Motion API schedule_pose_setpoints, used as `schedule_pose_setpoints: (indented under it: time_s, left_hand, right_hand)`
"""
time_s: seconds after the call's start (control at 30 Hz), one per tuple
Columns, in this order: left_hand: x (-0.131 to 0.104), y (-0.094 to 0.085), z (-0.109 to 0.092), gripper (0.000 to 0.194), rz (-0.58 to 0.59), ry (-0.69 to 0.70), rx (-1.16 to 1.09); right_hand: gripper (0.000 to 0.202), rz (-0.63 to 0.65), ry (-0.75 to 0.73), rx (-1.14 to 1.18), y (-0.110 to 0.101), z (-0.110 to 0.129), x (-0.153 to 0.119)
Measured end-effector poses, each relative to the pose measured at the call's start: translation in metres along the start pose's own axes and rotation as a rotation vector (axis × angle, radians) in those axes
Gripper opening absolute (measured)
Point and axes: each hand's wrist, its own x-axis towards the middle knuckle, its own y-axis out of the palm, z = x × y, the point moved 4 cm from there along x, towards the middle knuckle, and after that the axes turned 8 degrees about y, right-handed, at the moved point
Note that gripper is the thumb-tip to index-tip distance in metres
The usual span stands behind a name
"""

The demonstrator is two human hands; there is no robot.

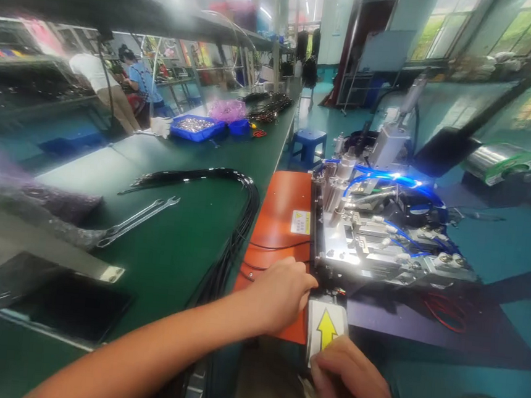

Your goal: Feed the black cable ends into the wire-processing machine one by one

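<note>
Two thin black cables (280, 248) cross the orange panel (289, 192) from its left edge toward its right, long axis crosswise, running to the machine (382, 246) just beyond the left hand (282, 296). Left is nearer: fingers bunched narrow at the panel's right edge, can't tell what's pinched. Right hand (354, 383) sits lower, fingers curled at the arrow-marked plate's (327, 328) near edge; can't tell if it grips.

Room left, blocked right

Ahead of my left hand (278, 293), I could pass over the far half of the flat orange panel (282, 197). The silver machine with blue tubes (363, 248) blocks me rightward; leftward, the long black cable bundle (246, 219) bars low travel before the bare green worktop (185, 238).
</note>
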Motion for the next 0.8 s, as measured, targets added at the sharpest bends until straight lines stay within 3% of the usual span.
schedule_pose_setpoints:
  time_s: [0.13,0.27,0.43,0.6,0.73,0.8]
  left_hand:
    - [-0.001,-0.010,-0.002,0.019,-0.036,0.026,0.015]
    - [-0.004,-0.034,-0.004,0.020,-0.078,0.021,-0.003]
    - [-0.020,-0.087,-0.001,0.026,-0.229,0.044,-0.012]
    - [-0.048,-0.140,0.008,0.026,-0.346,-0.120,0.017]
    - [-0.063,-0.164,0.015,0.028,-0.345,-0.216,0.038]
    - [-0.066,-0.167,0.026,0.029,-0.270,-0.289,0.096]
  right_hand:
    - [0.012,0.030,-0.068,-0.024,0.002,-0.002,-0.001]
    - [0.014,0.045,-0.102,-0.015,0.002,0.001,0.001]
    - [0.013,0.047,-0.125,0.015,0.005,-0.002,-0.001]
    - [0.009,0.078,-0.045,-0.052,0.010,0.004,-0.001]
    - [0.009,0.348,0.184,-0.072,0.052,0.016,0.001]
    - [0.012,0.536,0.302,-0.082,0.081,0.023,0.002]
